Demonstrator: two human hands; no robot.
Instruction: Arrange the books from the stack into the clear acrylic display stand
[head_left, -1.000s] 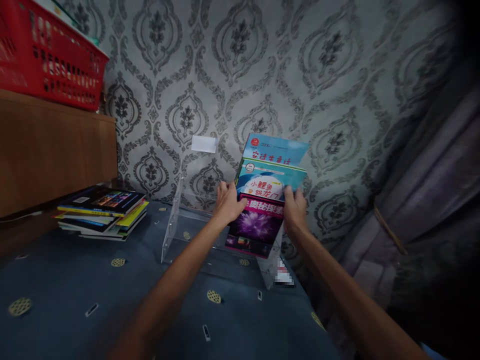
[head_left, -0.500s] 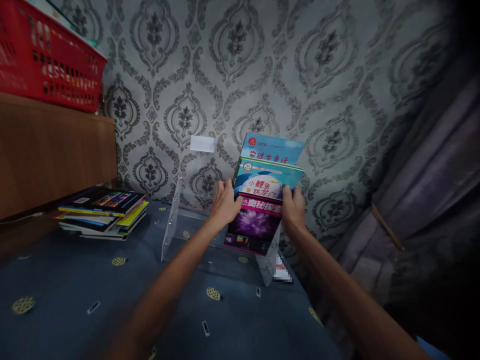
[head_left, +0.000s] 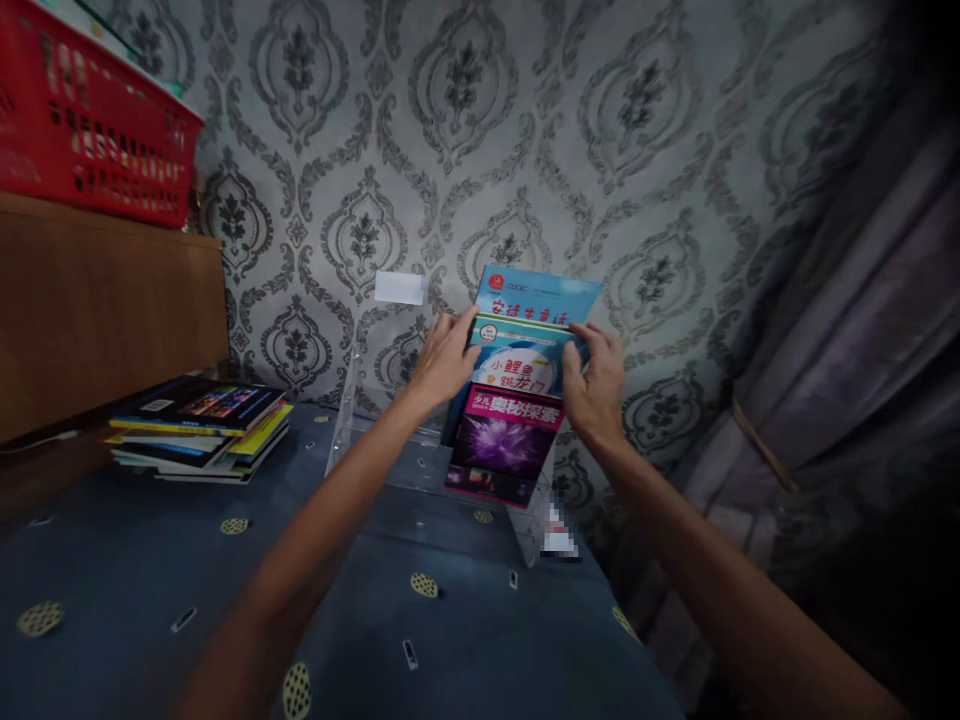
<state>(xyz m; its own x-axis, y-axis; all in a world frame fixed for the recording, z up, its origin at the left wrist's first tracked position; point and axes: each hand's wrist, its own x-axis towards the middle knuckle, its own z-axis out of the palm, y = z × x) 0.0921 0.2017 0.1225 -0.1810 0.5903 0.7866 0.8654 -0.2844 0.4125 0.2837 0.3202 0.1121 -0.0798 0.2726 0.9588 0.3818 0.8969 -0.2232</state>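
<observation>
Three groups of books stand in tiers on a clear acrylic rack (head_left: 390,468), toward its right end. At the back is a light blue book (head_left: 536,288), in the middle a teal book (head_left: 517,368), and in front a magenta and purple book (head_left: 499,450). My left hand (head_left: 444,358) grips the teal book's left edge, thumb at the front. Its right edge is held by my right hand (head_left: 598,378), thumb in front and fingers at the upper corner. The teal book's lower part is hidden behind the purple one.
A stack of books (head_left: 202,425) lies left on the dark blue patterned tablecloth (head_left: 225,590). Above it, a red basket (head_left: 97,130) sits on a wooden cabinet (head_left: 105,310). Patterned wallpaper rises behind the rack, and a tied curtain (head_left: 810,390) hangs at right.
Both hands have slid up the teal book's sides, the right fingers now at its upper corner. The books look almost unmoved, and the view has shifted slightly.
</observation>
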